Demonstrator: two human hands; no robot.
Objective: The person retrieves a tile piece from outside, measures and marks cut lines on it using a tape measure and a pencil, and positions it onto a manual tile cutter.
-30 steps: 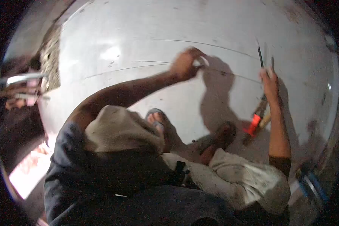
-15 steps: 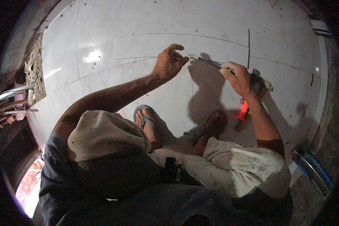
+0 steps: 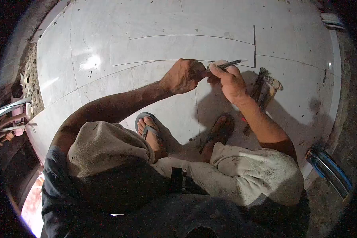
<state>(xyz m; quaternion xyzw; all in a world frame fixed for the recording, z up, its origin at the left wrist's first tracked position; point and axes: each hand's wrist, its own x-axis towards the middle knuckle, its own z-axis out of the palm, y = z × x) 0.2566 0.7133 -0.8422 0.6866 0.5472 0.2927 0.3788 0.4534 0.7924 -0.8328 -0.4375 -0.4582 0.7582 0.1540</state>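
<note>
My right hand (image 3: 230, 82) is closed on a slim dark pen-like tool (image 3: 229, 64) whose pale end points right and slightly up. My left hand (image 3: 182, 76) is a loose fist, its fingertips meeting the right hand's fingers. Whatever the left fingers pinch is hidden between the hands. Both hands are held over a pale tiled floor (image 3: 146, 20). Dark straight lines (image 3: 255, 43) mark the floor just beyond them, forming part of a long narrow outline.
Several hand tools (image 3: 261, 85), one with a dark bar, lie right of my right forearm. My sandalled feet (image 3: 150, 129) stand below the hands. A blue-edged dark object (image 3: 330, 170) lies at the lower right. Rubble (image 3: 32, 79) and sticks (image 3: 12, 115) border the left side.
My hands have come together, the left closing from open fingers and the right moving left. The slim tool's pale end pointed left before and a pale end now points right.
</note>
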